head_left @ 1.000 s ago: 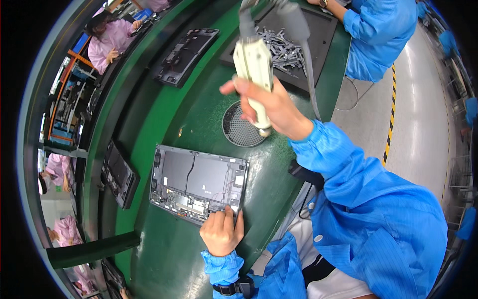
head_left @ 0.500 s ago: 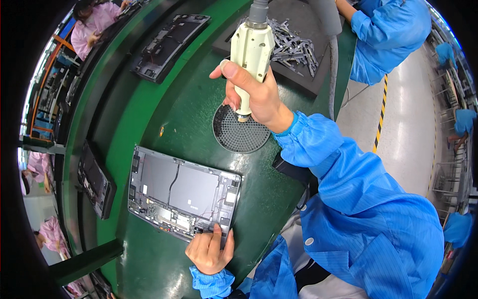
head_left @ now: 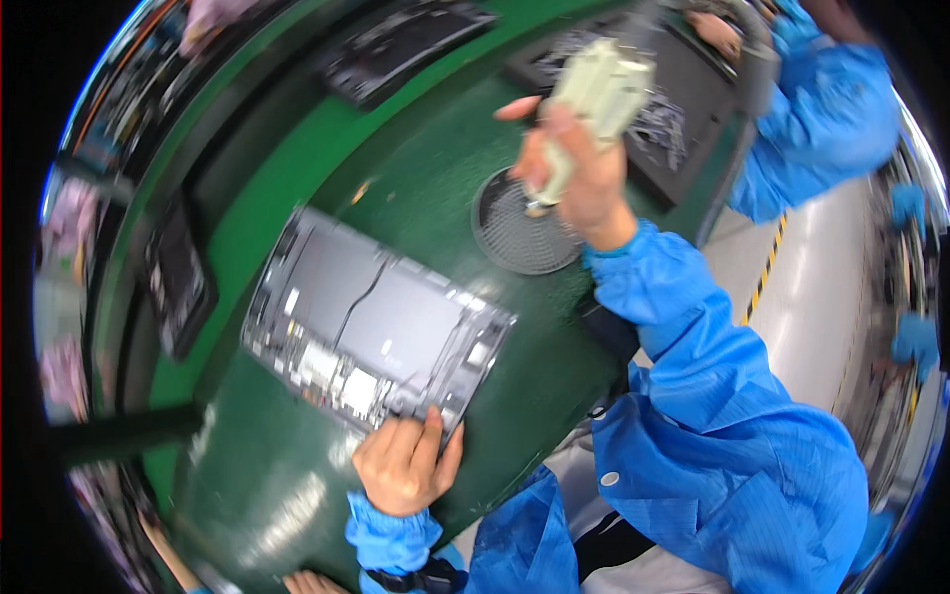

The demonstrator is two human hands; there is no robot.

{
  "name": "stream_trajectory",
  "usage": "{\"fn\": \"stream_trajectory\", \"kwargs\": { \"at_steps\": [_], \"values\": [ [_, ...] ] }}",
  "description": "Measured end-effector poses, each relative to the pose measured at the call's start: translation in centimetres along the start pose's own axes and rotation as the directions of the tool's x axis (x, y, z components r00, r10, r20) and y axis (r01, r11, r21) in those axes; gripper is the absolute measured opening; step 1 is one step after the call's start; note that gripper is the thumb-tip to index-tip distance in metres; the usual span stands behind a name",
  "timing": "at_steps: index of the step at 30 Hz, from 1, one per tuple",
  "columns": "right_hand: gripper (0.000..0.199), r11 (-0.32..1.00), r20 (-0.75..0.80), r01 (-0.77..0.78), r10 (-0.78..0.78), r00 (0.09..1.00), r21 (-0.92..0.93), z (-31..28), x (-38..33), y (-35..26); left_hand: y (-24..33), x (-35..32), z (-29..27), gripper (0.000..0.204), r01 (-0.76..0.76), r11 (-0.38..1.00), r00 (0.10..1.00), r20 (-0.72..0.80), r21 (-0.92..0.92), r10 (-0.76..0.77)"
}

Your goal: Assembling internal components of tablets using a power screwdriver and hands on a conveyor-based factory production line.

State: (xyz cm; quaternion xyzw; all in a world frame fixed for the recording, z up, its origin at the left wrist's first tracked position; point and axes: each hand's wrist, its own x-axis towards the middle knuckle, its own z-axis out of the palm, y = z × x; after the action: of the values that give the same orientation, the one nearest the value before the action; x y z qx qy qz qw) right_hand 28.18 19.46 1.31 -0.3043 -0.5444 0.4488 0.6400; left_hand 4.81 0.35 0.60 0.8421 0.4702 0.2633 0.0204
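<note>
An opened tablet [head_left: 381, 322] lies on the green bench with its battery, circuit board and a black cable exposed. My left hand [head_left: 404, 465] grips its near right corner, fingers curled over the edge and thumb along the side. Raised beyond the tablet, my right hand [head_left: 591, 183] is wrapped around a pale yellow electric screwdriver [head_left: 606, 87], blurred by motion. The driver's nose points down over a round dark perforated dish [head_left: 524, 233] and stays above the tablet's level. Small dark bits, too blurred to name, lie at the dish's left side.
A black tray [head_left: 698, 163] with many small metal strips sits at the far right, beside a co-worker's blue sleeve [head_left: 836, 124]. More opened devices rest on the line to the left, one far [head_left: 406, 49], one nearer [head_left: 178, 277]. Another person's fingers [head_left: 312, 582] show at the lower edge.
The whole view has swung, so the bench and dish appear shifted right. The tablet looks more tilted. Both hands keep their holds, and another person's fingers have come in at the bottom.
</note>
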Motion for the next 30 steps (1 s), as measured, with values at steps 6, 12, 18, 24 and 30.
{"fn": "stream_trajectory", "kwargs": {
  "at_steps": [6,12,18,24,30],
  "values": [
    [0.069,0.992,0.097,-0.025,0.013,0.995,0.125,-0.4,-1.0,-3.1,-0.7,-0.9,0.7,0.021,-0.016,0.999,0.994,-0.111,-0.033,0.013],
    [0.085,0.93,0.575,-0.254,0.057,0.816,0.267,6.4,-7.3,-5.2,-0.9,-1.6,0.9,0.016,-0.036,0.999,0.993,-0.113,-0.034,0.032],
    [0.089,0.949,0.704,-0.305,0.161,0.692,0.083,8.4,-9.0,-5.3,-1.0,-1.4,1.1,0.014,-0.05,0.997,0.988,-0.147,-0.056,0.041],
    [0.089,0.954,0.663,-0.294,0.178,0.727,0.066,8.8,-9.3,-4.7,-0.9,-1.5,1.4,0.013,-0.042,0.997,0.981,-0.194,-0.059,0.03],
    [0.087,0.945,0.666,-0.309,0.165,0.727,0.103,8.7,-9.4,-4.6,-1.1,-1.7,2.0,0.014,-0.05,0.995,0.981,-0.189,-0.085,0.033]
  ]
}}
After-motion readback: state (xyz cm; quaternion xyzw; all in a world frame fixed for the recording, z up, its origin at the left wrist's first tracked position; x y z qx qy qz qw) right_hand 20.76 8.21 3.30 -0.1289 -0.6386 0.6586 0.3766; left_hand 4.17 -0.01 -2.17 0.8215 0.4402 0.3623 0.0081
